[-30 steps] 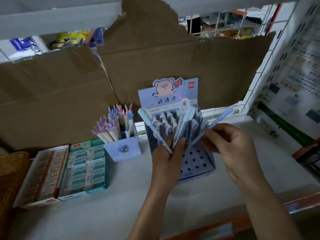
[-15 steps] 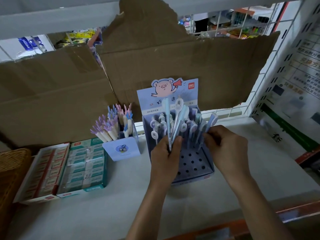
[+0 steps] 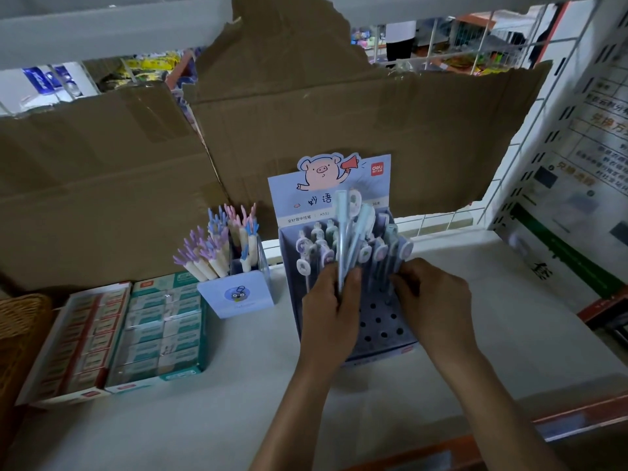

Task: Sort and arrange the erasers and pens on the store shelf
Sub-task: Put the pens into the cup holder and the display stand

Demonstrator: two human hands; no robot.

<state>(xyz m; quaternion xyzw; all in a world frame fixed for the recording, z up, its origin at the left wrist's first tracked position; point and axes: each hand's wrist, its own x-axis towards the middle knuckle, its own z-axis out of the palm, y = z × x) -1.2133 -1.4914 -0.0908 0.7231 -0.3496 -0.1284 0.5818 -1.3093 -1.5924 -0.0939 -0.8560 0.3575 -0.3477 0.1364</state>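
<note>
A lilac pen display box (image 3: pixel 380 338) with a pig header card stands on the white shelf (image 3: pixel 217 402), its back rows full of pens. My left hand (image 3: pixel 329 311) grips a small bunch of light blue pens (image 3: pixel 351 232) upright in front of the box. At the box's right side, my right hand (image 3: pixel 431 300) has its fingertips curled among the standing pens; what they pinch is hidden. A smaller box of pastel pens (image 3: pixel 234 294) stands to the left. Beside it lie two open eraser boxes, one green (image 3: pixel 159 331) and one red and white (image 3: pixel 81 338).
Torn brown cardboard (image 3: pixel 306 130) lines the back of the shelf. A wicker basket (image 3: pixel 20 321) sits at the far left edge. A white perforated side panel with a poster (image 3: pixel 577 185) closes the right side. Bare shelf lies in front of the boxes.
The fanned pens in my left hand have been drawn together upright. The blue pen in my right hand went down into the box's right side, and that hand lowered with it.
</note>
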